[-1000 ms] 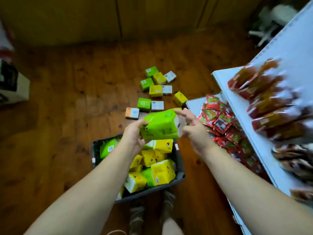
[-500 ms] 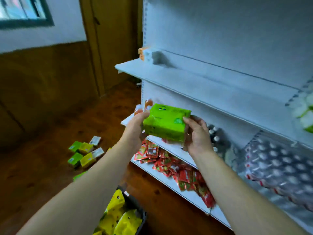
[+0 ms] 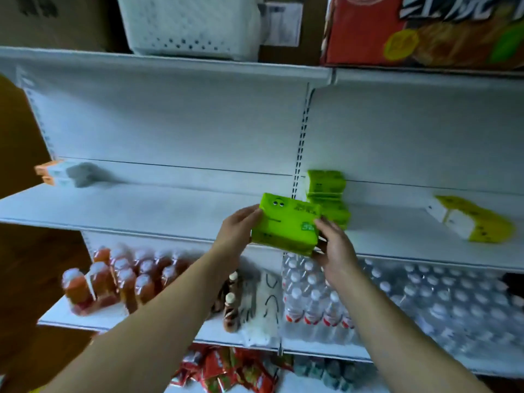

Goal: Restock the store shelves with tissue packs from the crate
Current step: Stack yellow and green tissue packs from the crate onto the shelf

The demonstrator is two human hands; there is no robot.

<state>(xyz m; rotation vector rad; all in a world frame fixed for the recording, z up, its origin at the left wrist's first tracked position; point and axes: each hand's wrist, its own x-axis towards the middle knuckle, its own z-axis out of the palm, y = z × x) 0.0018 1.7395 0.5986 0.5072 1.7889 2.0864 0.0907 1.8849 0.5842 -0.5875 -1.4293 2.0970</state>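
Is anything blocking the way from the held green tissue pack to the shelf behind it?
Nothing visible: the green tissue pack, held by the left hand and right hand, faces bare white shelf left of the stacked green packs.

White metal shelving [image 3: 158,205], brown wooden wall [image 3: 17,137]

The tissue pack [image 3: 286,224] sits between 2 hands, just before the shelf [image 3: 141,207]. Stacked packs [image 3: 327,194] stand just behind it, bottles [image 3: 314,296] below.

Shop: stocked white shelving [image 3: 170,205]
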